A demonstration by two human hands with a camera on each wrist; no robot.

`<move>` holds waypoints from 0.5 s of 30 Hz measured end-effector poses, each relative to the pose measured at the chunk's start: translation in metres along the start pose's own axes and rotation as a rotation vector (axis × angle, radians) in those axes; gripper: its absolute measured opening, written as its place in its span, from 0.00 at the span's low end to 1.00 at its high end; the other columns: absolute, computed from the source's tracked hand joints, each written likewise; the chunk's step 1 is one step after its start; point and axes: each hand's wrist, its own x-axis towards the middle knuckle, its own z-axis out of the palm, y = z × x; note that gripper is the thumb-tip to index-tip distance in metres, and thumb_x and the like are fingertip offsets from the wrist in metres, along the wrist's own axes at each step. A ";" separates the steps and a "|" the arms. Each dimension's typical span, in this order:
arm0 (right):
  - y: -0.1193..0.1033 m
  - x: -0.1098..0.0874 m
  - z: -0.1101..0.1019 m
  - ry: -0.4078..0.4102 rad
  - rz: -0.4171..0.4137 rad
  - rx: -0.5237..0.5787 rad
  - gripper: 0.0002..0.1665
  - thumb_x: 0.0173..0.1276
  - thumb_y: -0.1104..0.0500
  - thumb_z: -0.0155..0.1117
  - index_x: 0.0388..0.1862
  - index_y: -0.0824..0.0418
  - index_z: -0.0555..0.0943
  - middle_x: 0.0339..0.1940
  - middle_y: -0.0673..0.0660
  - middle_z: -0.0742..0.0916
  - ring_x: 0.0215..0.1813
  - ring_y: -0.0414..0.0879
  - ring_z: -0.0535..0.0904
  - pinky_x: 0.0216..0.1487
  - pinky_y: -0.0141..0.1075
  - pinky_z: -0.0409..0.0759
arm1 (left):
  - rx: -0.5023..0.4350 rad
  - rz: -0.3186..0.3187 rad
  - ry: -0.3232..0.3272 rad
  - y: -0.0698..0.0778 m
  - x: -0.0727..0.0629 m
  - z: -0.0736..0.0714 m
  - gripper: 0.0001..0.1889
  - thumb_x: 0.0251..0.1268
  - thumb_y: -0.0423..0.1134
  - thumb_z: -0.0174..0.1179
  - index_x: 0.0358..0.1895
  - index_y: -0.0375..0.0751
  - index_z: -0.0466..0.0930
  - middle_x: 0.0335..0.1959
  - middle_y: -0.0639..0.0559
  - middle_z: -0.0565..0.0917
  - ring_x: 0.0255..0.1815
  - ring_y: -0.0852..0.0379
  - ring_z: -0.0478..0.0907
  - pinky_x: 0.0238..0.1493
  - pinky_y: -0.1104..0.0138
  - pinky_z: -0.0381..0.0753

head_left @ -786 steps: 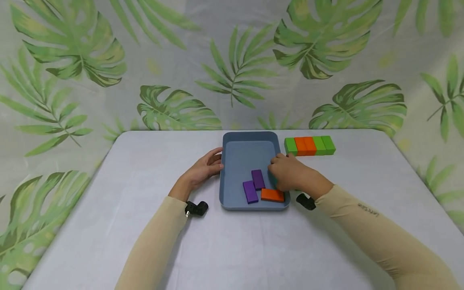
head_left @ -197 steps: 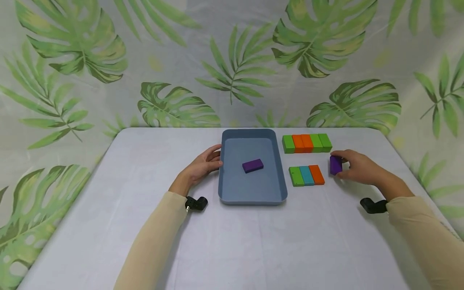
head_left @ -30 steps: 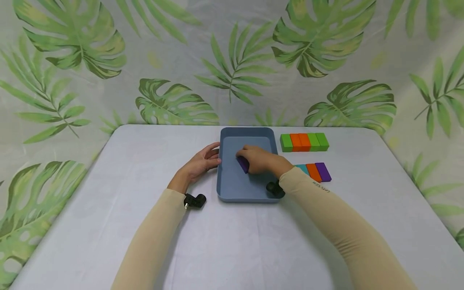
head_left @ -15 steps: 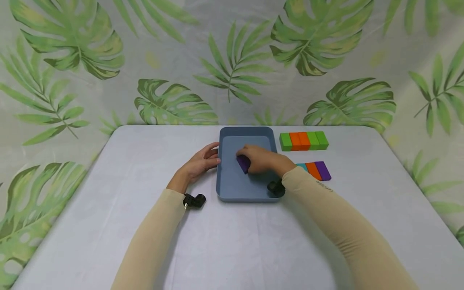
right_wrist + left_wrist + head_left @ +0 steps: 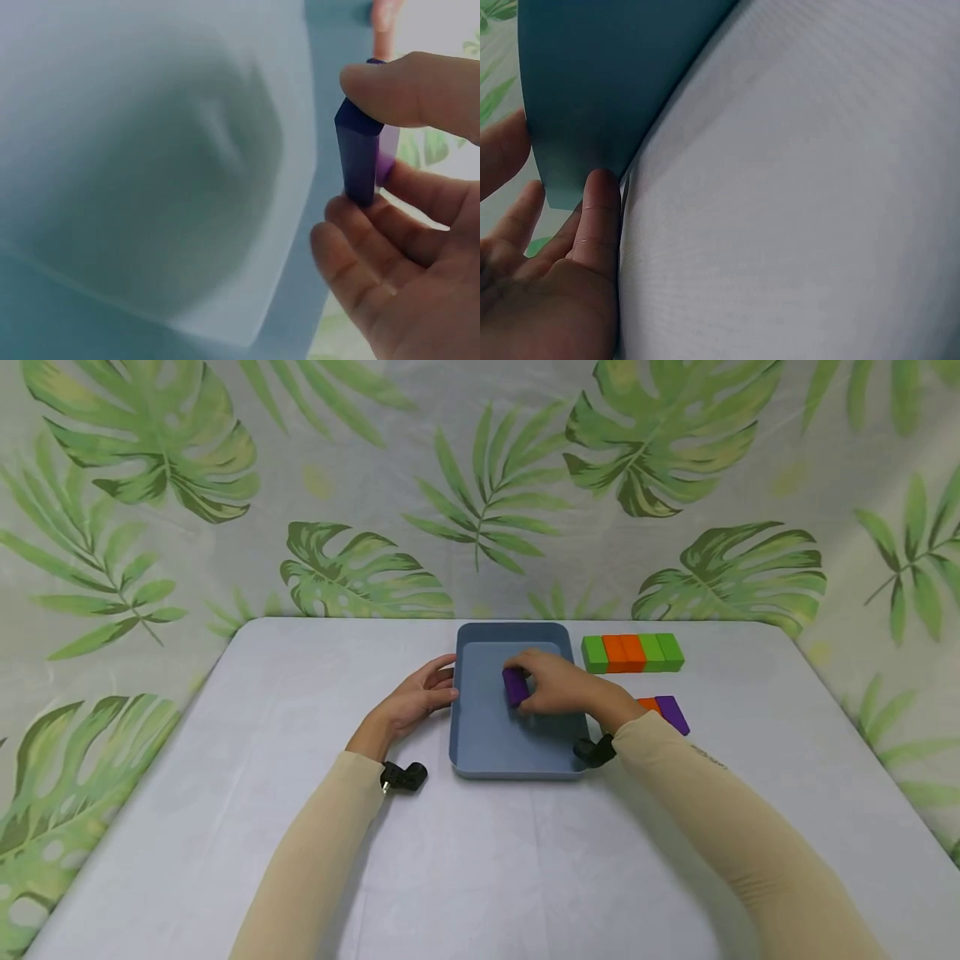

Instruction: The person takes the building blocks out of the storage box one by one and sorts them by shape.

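Observation:
My right hand (image 5: 558, 683) pinches a purple block (image 5: 515, 687) between thumb and fingers, over the blue-grey tray (image 5: 517, 762). In the right wrist view the same purple block (image 5: 360, 154) is held at its two ends, with the tray's floor (image 5: 150, 187) beside it. My left hand (image 5: 415, 697) rests against the tray's left side, its fingers fairly straight. The left wrist view shows fingertips of the left hand (image 5: 562, 277) touching the outer wall of the tray (image 5: 607, 82).
Right of the tray, a row of green and orange blocks (image 5: 633, 653) lies near the table's far edge. Closer in, an orange block (image 5: 649, 705) and another purple block (image 5: 672, 715) show; my right forearm hides the rest of that row. White cloth (image 5: 480, 868) covers the table.
Over the last half second the right hand has lifted the purple block from the tray floor and shifted slightly right. Earlier, several blocks left the tray for a second row. The left hand stays put.

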 end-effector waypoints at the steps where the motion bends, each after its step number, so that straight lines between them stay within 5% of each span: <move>1: -0.001 -0.002 -0.002 0.015 0.001 0.005 0.39 0.55 0.60 0.73 0.67 0.65 0.72 0.62 0.63 0.80 0.58 0.55 0.77 0.62 0.48 0.79 | -0.004 0.000 0.001 0.000 0.000 0.000 0.39 0.71 0.25 0.52 0.81 0.46 0.46 0.80 0.39 0.56 0.80 0.45 0.56 0.79 0.49 0.59; 15: -0.001 -0.032 -0.018 0.086 -0.059 0.137 0.41 0.60 0.64 0.71 0.72 0.65 0.66 0.65 0.64 0.75 0.64 0.57 0.73 0.63 0.54 0.79 | 0.001 0.007 -0.007 0.001 -0.001 0.001 0.39 0.71 0.25 0.52 0.81 0.46 0.45 0.80 0.39 0.55 0.81 0.44 0.55 0.78 0.49 0.59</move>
